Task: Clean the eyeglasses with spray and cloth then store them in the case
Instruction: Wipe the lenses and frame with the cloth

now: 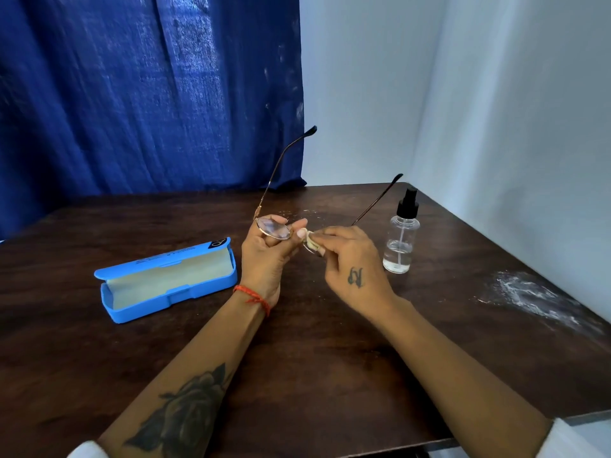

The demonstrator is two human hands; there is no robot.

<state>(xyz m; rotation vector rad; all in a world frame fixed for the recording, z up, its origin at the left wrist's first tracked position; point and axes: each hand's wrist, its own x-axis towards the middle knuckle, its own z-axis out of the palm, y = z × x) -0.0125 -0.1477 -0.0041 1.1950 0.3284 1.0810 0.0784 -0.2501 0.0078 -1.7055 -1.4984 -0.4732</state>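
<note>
Two hands meet above the table (314,358): the left hand (264,256) pinches the eyeglasses (273,228) at the frame, the right hand (350,259) pinches the cloth (311,241) around one lens. Hard rubbing could bend the thin frame. Spray bottle (401,238) stands right, open case (168,280) left.

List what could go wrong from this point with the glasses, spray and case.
1. The left hand holds the glasses by one lens; fingers may smudge it.
2. The right hand pinches a small cloth on the other lens; hard rubbing could bend the thin frame.
3. The open arms stick out near the spray bottle, which might get knocked over.
</note>
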